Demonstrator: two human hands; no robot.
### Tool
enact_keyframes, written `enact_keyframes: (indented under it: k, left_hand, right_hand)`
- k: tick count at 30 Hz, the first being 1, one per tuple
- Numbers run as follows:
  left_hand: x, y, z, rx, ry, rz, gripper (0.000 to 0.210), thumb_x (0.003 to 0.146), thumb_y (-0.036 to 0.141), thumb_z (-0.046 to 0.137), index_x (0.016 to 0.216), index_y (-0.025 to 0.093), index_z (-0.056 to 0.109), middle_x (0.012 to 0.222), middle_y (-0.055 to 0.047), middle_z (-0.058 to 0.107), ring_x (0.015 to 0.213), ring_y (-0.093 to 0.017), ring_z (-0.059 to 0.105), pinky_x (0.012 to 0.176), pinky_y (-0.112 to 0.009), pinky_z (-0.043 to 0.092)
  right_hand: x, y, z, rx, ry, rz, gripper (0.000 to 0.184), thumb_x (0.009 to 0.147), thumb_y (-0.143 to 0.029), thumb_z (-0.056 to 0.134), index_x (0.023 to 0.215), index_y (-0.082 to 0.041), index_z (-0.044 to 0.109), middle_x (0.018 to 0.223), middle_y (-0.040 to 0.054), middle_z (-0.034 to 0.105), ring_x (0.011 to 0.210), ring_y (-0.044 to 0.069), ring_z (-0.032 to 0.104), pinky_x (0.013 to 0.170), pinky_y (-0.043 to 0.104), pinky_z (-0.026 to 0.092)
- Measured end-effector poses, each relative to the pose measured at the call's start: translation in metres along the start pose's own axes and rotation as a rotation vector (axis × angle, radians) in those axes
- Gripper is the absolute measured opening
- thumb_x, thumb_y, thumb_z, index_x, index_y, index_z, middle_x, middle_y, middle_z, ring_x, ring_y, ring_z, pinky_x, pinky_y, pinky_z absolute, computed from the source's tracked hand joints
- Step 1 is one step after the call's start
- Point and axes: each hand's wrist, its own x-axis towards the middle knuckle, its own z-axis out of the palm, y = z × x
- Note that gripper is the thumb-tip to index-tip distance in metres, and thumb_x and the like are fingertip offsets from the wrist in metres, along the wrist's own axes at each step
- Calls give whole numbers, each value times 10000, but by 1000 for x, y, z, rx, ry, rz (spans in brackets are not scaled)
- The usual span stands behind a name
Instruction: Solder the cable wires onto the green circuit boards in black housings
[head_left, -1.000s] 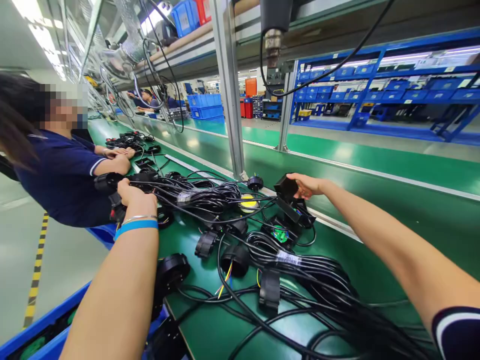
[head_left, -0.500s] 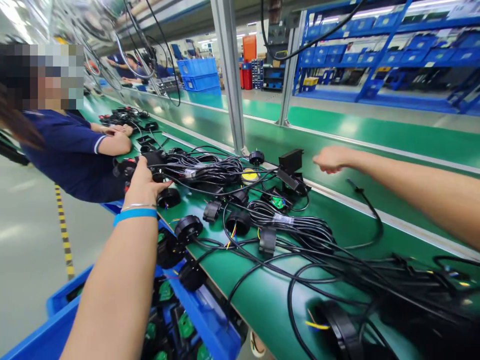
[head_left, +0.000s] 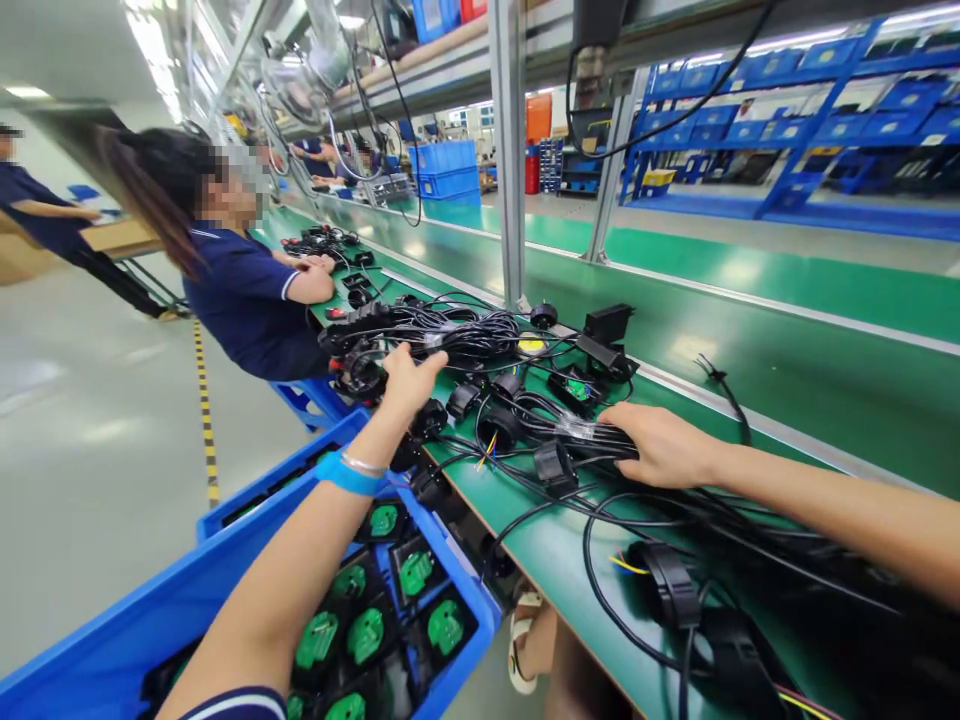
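black cables (head_left: 583,430) in right hand (head_left: 664,447)

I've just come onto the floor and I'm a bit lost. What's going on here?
Someone at a green bench is handling bundles of black cable. Their right hand grasps the nearer cable bundle beside its clear wrap. Their left hand is at the farther cable bundle; whether it grips is unclear. Round black parts lie among the cables. Below the bench edge, a blue bin holds green circuit boards. A co-worker sits farther along.
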Motion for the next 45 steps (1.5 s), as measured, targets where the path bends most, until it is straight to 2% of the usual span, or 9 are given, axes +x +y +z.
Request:
enact_keyframes:
  k: [4, 9, 13, 18, 21, 26, 30, 34, 45]
  left_hand:
    - [-59, 4, -9, 359, -159, 299, 602, 632, 342, 736, 1159, 156, 514, 1443, -171, 256, 1371, -317, 246, 1153, -477, 121]
    - [-130, 18, -25, 650, -319, 711, 490, 784, 385, 602, 1184, 136, 465, 1298, -176, 361, 1267, -303, 361, 1065, -467, 312]
    - [-182, 8, -34, 718, -555, 571, 512, 766, 477, 633, 1112, 145, 455, 1065, -116, 479, 1050, -272, 471, 891, -426, 453]
    - [-196, -7, -28, 698, -646, 451, 576, 640, 546, 724, 1022, 169, 513, 1039, -96, 474, 1033, -285, 439, 921, -469, 396]
    - [-203, -6, -23, 693, -716, 430, 529, 587, 541, 759, 910, 175, 555, 996, -87, 505, 990, -287, 447, 904, -477, 385]
    - [-228, 9, -17, 588, -796, 376, 136, 814, 322, 555, 819, 186, 559, 794, -26, 576, 795, -190, 525, 783, -327, 436]
    - [-225, 49, -9, 482, -742, 298, 202, 905, 277, 392, 959, 189, 566, 700, 13, 582, 667, -142, 531, 681, -255, 420]
    - [-202, 87, 9, 345, -781, 264, 98, 793, 275, 580, 830, 200, 631, 775, 18, 612, 721, -126, 519, 706, -227, 387]
    - [-228, 97, 40, -54, -807, -191, 411, 817, 566, 416, 831, 161, 481, 568, 95, 216, 407, -52, 126, 369, -174, 158]
  right_hand:
    - [14, 4, 0, 1, -81, -6, 612, 746, -501, 623, 1218, -130, 504, 1110, 156, 566, 1009, 281, 560, 871, 359, 449]
    - [-8, -13, -34, -86, -64, 98, 700, 740, -637, 592, 1199, -112, 543, 1163, 201, 529, 1130, 394, 445, 910, 490, 368]
    - [-76, -63, -55, -254, -14, -59, 386, 871, -476, 501, 1013, -129, 596, 974, 132, 582, 936, 276, 526, 789, 377, 399]
    - [-132, -91, -16, -340, 114, -105, 301, 811, -443, 602, 925, -165, 600, 946, 111, 580, 929, 267, 515, 728, 348, 380]
    - [-138, -84, 13, -403, 184, -90, 419, 760, -509, 644, 942, -133, 613, 914, 132, 597, 927, 283, 522, 789, 394, 374]
    - [-147, -77, 46, -434, 341, -104, 570, 756, -402, 653, 1208, -76, 536, 1058, 175, 607, 1030, 298, 524, 1004, 494, 249]
    - [-157, -76, 59, -421, 421, -136, 582, 732, -209, 600, 1300, -164, 481, 1219, 160, 550, 1135, 303, 484, 1038, 510, 200]
    - [-161, -73, 62, -356, 404, -73, 618, 755, -255, 587, 1351, -200, 433, 1129, 151, 587, 1083, 302, 515, 975, 493, 278]
    - [-162, -66, 67, -229, 478, -88, 527, 787, -257, 589, 1300, -197, 486, 1127, 132, 583, 1026, 250, 536, 941, 426, 328]
